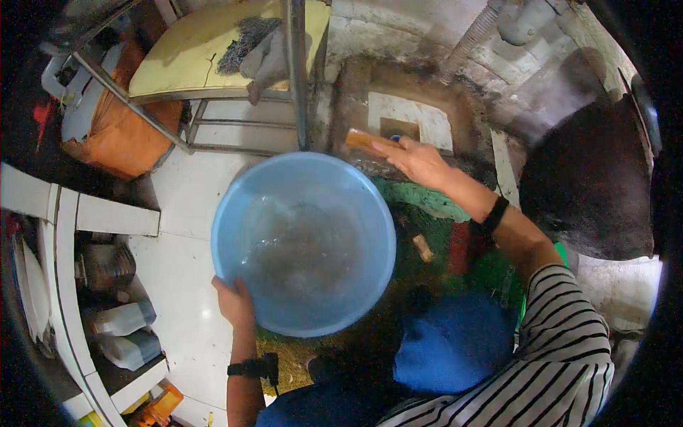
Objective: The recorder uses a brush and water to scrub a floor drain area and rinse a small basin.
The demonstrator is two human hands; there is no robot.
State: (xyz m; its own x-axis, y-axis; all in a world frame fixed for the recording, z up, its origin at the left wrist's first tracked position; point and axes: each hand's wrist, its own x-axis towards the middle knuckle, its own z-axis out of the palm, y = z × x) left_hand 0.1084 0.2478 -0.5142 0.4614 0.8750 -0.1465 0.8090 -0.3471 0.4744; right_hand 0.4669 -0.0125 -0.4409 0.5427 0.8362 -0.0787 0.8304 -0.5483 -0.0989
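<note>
A round blue plastic basin [388,251] stands before me, with murky, greyish water [304,245] in it. My left hand [235,305] grips its near-left rim, the thumb over the edge. Beyond the basin's far-right side, my right hand [421,163] holds a flat orange-brown block [364,140], perhaps a brush; its underside is hidden. Beneath that hand lies a dirty, recessed drain area with a pale slab [436,125] around a square opening. A small blue round thing [395,138] shows just behind my fingers.
A yellow-topped metal-framed table [176,66] at far left bears a grey cloth [267,58]. An orange sack [133,139] lies beside it. White shelving [69,288] stands left. A large dark rounded object [592,187] and a corrugated pipe [469,40] are at right. Green matting [427,197] covers floor.
</note>
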